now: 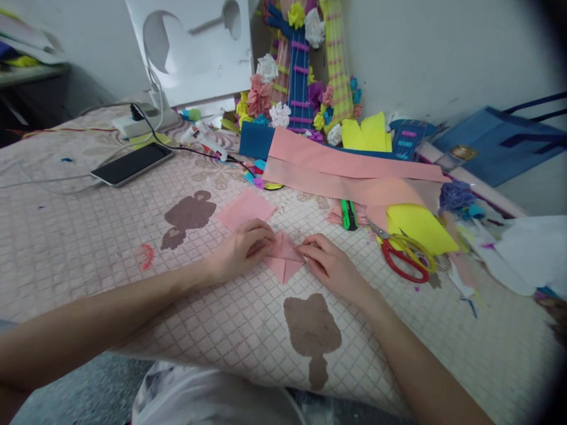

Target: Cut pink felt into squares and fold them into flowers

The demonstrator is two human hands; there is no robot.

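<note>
A small pink sheet of folded paper [284,262] lies on the table between my hands, with crease lines across it. My left hand [248,248] has its fingers closed on the paper's left corner. On the opposite side, my right hand [330,262] pinches the right corner between thumb and fingers. Just beyond my left hand rests a second pink paper square [247,209], flat on the cloth. The fingertips partly cover the folded paper's edges.
Right of my hands are scissors [405,254], a green cutter [348,215] and yellow paper [420,229]. Long pink strips [354,159] lie behind. A phone [133,164], glue gun [206,141] and power strip [144,120] sit back left. Paper-flower guitars [299,77] lean on the wall.
</note>
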